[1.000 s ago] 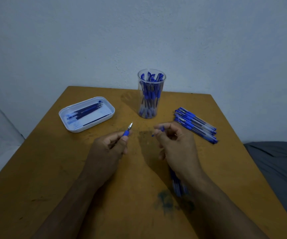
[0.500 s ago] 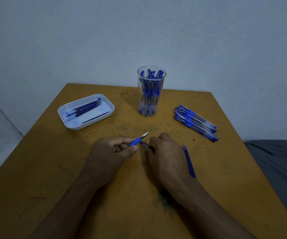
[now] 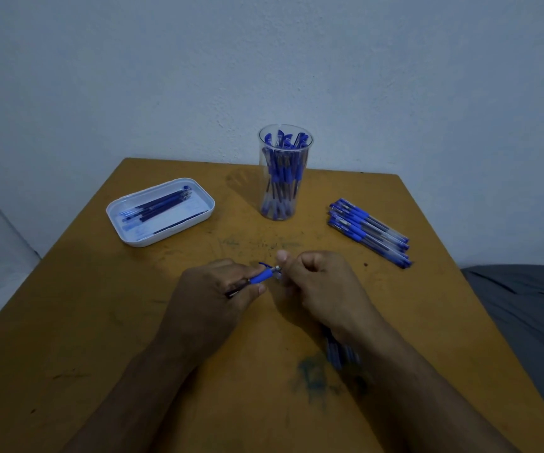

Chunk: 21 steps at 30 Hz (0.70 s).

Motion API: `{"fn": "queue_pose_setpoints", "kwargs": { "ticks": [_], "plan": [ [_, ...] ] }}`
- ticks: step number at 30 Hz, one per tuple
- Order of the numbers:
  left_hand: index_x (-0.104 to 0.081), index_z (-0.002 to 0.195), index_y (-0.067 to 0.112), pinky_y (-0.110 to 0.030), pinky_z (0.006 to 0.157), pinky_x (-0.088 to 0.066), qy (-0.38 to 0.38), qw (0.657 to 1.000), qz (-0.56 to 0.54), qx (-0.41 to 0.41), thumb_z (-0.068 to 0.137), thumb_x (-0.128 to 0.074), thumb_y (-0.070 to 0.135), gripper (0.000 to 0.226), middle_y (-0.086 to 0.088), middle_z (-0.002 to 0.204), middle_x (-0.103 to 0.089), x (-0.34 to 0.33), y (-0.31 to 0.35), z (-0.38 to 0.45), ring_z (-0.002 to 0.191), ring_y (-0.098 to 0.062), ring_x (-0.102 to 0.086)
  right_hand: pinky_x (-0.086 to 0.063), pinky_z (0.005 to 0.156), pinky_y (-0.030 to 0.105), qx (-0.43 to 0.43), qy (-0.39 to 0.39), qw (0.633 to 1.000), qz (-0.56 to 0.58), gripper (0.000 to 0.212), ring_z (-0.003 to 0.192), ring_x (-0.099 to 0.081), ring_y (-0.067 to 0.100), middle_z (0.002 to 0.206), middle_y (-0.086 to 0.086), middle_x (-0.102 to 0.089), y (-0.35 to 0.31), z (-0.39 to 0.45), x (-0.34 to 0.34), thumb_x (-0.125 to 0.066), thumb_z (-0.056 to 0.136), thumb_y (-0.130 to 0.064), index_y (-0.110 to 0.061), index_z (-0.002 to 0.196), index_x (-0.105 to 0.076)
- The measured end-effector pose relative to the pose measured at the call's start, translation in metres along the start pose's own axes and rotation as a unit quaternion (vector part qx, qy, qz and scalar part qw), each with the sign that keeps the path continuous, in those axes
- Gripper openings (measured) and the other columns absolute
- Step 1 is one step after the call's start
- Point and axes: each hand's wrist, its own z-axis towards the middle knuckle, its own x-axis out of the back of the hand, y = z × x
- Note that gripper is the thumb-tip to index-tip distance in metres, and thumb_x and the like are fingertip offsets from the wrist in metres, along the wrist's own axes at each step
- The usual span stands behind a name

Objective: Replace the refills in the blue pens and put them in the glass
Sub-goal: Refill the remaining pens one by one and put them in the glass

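My left hand (image 3: 213, 291) grips a blue pen (image 3: 262, 275) by its barrel, its blue grip and metal tip pointing right. My right hand (image 3: 318, 284) pinches a small clear cap (image 3: 277, 273) at that tip, the two hands almost touching over the middle of the table. A clear glass (image 3: 284, 173) with several blue pens stands at the back centre. A pile of blue pens (image 3: 368, 231) lies at the right. A white tray (image 3: 163, 212) at the left holds several dark refills. A blurred bunch of blue pens (image 3: 339, 353) shows under my right wrist.
The wooden table (image 3: 107, 338) is scuffed, with a dark ink stain (image 3: 313, 374) near the front. A pale wall rises just behind the table's far edge. Grey cloth (image 3: 525, 308) lies off the right side.
My right hand left the table and rose to the pen's tip, where it now pinches the cap. My left hand stayed in place with the pen.
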Motion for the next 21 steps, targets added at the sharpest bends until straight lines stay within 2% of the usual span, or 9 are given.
{"fn": "queue_pose_setpoints", "kwargs": {
  "ticks": [2,5,8,11,15,19,21],
  "plan": [
    [-0.076,0.117,0.027,-0.008,0.060,-0.038,-0.006,1.000,0.007,-0.013,0.086,-0.079,0.027,0.032,0.026,0.074,-0.058,-0.001,0.000,0.000,0.070,0.001,-0.059,-0.036,0.046,0.010,0.005,0.000,1.000,0.007,0.045,0.045,-0.048,-0.002,0.054,-0.005,-0.060,0.001,0.000,0.000,-0.062,0.100,-0.040,-0.003,0.075,-0.071],
    [-0.075,0.118,0.027,-0.009,0.060,-0.039,-0.008,1.000,0.011,-0.023,0.087,-0.077,0.028,0.031,0.026,0.074,-0.057,-0.002,-0.002,0.000,0.070,0.000,-0.059,-0.038,0.046,0.009,-0.011,0.006,0.998,0.056,0.037,0.050,-0.053,-0.008,0.058,-0.007,-0.066,0.000,0.001,-0.001,-0.065,0.099,-0.028,0.004,0.081,-0.071],
    [-0.074,0.119,0.027,-0.008,0.061,-0.040,-0.013,1.000,0.008,-0.025,0.087,-0.077,0.028,0.033,0.027,0.075,-0.057,-0.002,-0.003,-0.001,0.072,-0.001,-0.060,-0.036,0.042,0.010,-0.033,-0.025,0.995,0.089,0.036,0.043,-0.050,-0.004,0.061,-0.002,-0.067,-0.003,0.000,0.003,-0.067,0.098,-0.026,0.007,0.086,-0.070],
    [-0.075,0.118,0.026,-0.009,0.059,-0.039,-0.014,0.999,0.002,-0.030,0.087,-0.077,0.027,0.031,0.026,0.073,-0.057,-0.004,-0.005,-0.002,0.070,-0.001,-0.060,-0.033,0.039,0.012,-0.030,-0.041,0.995,0.085,0.027,0.041,-0.044,0.000,0.063,0.003,-0.064,-0.003,0.000,0.006,-0.070,0.096,-0.024,0.000,0.083,-0.071],
    [-0.077,0.116,0.026,-0.008,0.059,-0.038,-0.009,0.999,-0.008,-0.030,0.087,-0.077,0.026,0.029,0.029,0.069,-0.055,-0.006,-0.006,-0.001,0.069,-0.001,-0.061,-0.035,0.041,0.016,-0.012,-0.060,0.996,0.064,0.006,0.048,-0.045,0.005,0.071,0.006,-0.062,-0.004,0.001,0.010,-0.070,0.094,-0.009,-0.009,0.089,-0.074],
    [-0.076,0.115,0.030,-0.008,0.059,-0.037,0.001,0.999,-0.028,-0.028,0.087,-0.078,0.022,0.029,0.026,0.069,-0.059,-0.006,-0.006,-0.001,0.068,-0.003,-0.060,-0.040,0.046,0.016,-0.008,-0.109,0.990,0.087,0.026,0.051,-0.050,0.002,0.078,0.002,-0.063,-0.005,0.000,0.017,-0.071,0.089,0.003,-0.017,0.106,-0.073],
    [-0.077,0.112,0.029,-0.009,0.058,-0.038,0.007,0.999,-0.026,-0.032,0.087,-0.078,0.022,0.026,0.025,0.071,-0.059,-0.006,-0.006,0.000,0.067,-0.004,-0.060,-0.040,0.046,0.014,-0.003,-0.101,0.992,0.075,0.020,0.051,-0.051,-0.002,0.075,-0.004,-0.063,-0.004,-0.001,0.016,-0.076,0.089,-0.012,-0.017,0.108,-0.072]
  ]
}}
